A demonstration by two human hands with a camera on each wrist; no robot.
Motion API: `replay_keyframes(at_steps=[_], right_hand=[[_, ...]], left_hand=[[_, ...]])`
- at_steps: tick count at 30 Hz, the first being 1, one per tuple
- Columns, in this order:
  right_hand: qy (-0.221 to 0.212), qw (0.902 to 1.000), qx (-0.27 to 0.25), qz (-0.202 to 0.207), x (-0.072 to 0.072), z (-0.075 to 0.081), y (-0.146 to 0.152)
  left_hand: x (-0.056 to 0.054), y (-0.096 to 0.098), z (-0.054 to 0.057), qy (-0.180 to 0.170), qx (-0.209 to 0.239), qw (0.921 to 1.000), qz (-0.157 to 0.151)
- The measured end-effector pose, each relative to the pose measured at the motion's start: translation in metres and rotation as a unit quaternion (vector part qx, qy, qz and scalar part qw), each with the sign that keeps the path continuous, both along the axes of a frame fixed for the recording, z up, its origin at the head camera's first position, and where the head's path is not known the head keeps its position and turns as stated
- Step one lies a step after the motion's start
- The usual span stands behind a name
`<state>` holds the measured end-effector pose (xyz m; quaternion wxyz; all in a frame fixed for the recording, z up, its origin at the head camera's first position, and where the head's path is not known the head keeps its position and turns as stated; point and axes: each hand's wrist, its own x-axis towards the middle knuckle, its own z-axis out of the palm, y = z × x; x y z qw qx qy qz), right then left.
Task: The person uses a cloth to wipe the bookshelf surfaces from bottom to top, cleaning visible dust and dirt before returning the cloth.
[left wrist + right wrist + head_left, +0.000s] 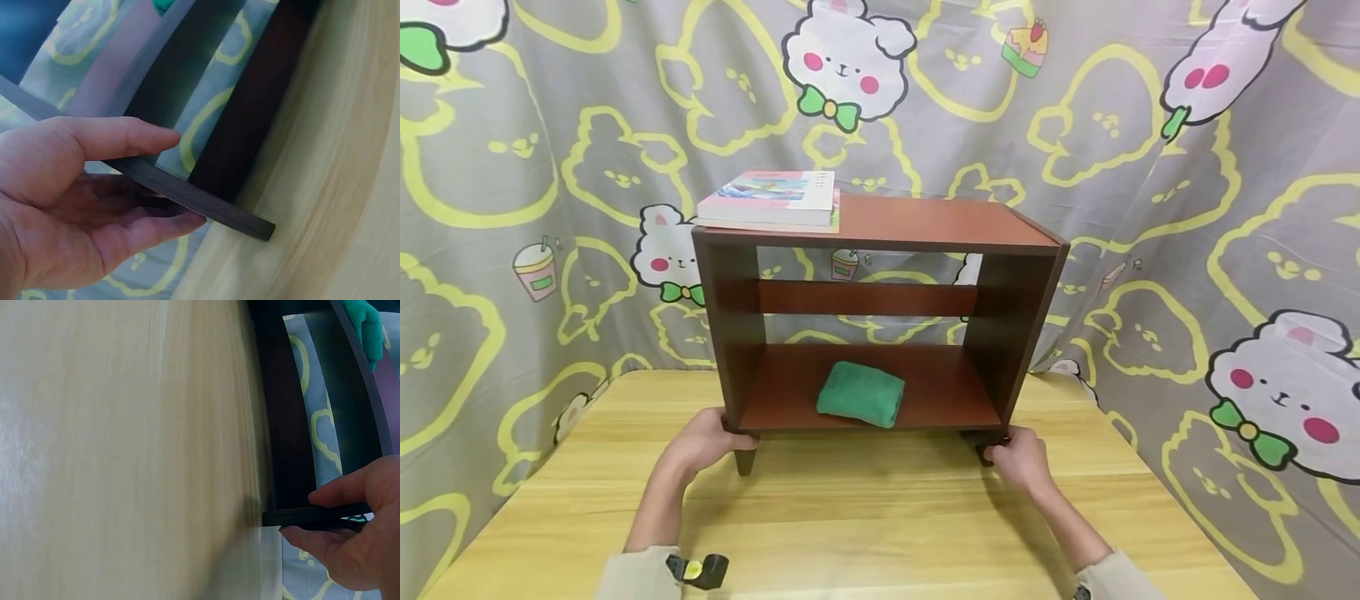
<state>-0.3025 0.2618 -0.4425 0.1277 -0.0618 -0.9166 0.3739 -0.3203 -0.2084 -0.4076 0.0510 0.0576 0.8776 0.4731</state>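
Right up close was my left sleeve [642,575], a small black device [707,572] strapped at the wrist, and out from there my left hand [703,440] had hold! Thumb on the inner side, fingers on the outer, it gripped the brown shelf unit [925,221] low down, by the left leg [745,462]. Across from it my right hand [1021,457] did the same, pinching the unit by the right leg [281,517]. Neither hand was wide: both had narrowed onto thin board.

The unit stood upright between them on the far half of the table [865,517]; whether its feet bore full weight or hung just clear, I couldn't tell. Inside, on the bottom board, lay a folded green cloth [861,393], one corner right at the front edge. Up top, at the left end, sat a thick book [767,200]. Behind it all hung the patterned curtain [737,125].

So, the step in hand, as I judged it: taking the unit by both sides to lift or shift it. The next move called for both hands working together, level and slow, since a tilt could have sent the book sliding or the cloth over the front.
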Motion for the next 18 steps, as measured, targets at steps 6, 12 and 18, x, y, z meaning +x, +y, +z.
replay_keyframes(at_steps=[6,12,18], right_hand=[[-0.002,1.0000,0.000,-0.006,-0.0004,-0.0003,-0.0021],[-0.004,1.0000,-0.002,-0.003,-0.0004,-0.0012,-0.0012],[-0.011,0.9999,-0.010,0.004,-0.0005,-0.0012,-0.0010]], left_hand=[[-0.0008,-0.0045,0.0007,0.017,-0.023,0.9996,-0.003],[-0.0035,-0.0057,-0.0023,0.047,-0.060,0.9968,0.023],[-0.0035,-0.0041,-0.0059,0.080,-0.065,0.9933,0.052]])
